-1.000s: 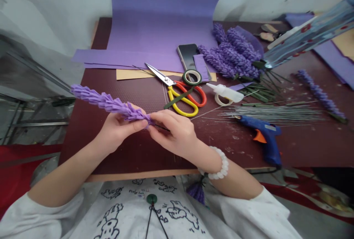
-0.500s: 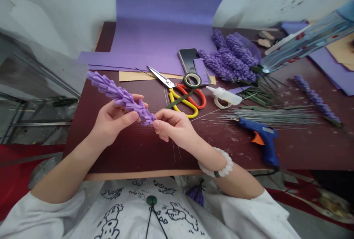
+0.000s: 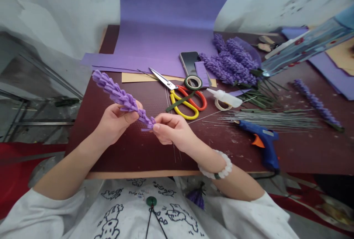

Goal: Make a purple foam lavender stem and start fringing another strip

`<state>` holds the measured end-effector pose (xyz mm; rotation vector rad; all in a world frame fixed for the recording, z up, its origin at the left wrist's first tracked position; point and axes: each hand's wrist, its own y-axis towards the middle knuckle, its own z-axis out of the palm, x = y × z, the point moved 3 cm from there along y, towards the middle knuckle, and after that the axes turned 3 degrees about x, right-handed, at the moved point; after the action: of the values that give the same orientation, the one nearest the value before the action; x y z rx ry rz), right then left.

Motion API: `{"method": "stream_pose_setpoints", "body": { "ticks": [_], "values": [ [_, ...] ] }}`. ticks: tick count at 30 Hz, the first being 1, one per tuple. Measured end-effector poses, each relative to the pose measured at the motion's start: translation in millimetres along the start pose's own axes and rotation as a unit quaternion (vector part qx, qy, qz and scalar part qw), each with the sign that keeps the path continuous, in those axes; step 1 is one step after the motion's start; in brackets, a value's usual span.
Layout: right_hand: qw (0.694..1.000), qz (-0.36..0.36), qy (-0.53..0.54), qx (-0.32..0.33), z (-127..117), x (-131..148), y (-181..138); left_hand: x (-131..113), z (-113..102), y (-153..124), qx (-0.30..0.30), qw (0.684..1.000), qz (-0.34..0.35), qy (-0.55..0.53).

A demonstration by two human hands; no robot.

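A purple paper lavender flower slants across in front of me, its tip up to the left. My left hand is closed round its lower middle, thumb on the near side. At the flower's lower right end, my right hand pinches the base between thumb and forefinger; what lies under those fingers is hidden. Just beyond the right hand are scissors with one yellow and one red handle. A roll of green tape rests by the red handle, its loose end lying over the handles.
Purple paper leans against the wall at the back. A phone, finished lavender stems, a white glue bottle, thin wires and a blue glue gun lie to the right. A single lavender stem is farther right.
The flower's tip has shifted slightly right in view, and the left hand's fingers have closed more around it. The right hand keeps its pinch at the base.
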<state>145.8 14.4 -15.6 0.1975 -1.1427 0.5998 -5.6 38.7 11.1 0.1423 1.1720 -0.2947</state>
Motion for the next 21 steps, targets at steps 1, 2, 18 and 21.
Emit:
{"method": "stream_pose_setpoints", "body": {
  "ticks": [1, 2, 18, 21],
  "values": [
    [0.999, -0.022, -0.040, -0.018, -0.4, 2.0, -1.0, 0.6, -0.8, -0.2, -0.008, 1.000, 0.002, 0.000],
    [0.994, -0.052, -0.088, -0.040, -0.7, 5.0, -2.3, 1.3, -1.9, -0.4, -0.021, 1.000, 0.005, 0.000],
    [0.725, -0.412, -0.533, -0.144, 6.5, 25.8, -18.3, -1.8, -7.1, -0.3, 0.080, 0.979, 0.118, 0.143],
    [0.728, -0.410, -0.532, -0.137, 7.6, 24.7, -19.2, -0.9, -6.0, -1.1, 0.086, 0.982, 0.121, 0.115]
  ]
}}
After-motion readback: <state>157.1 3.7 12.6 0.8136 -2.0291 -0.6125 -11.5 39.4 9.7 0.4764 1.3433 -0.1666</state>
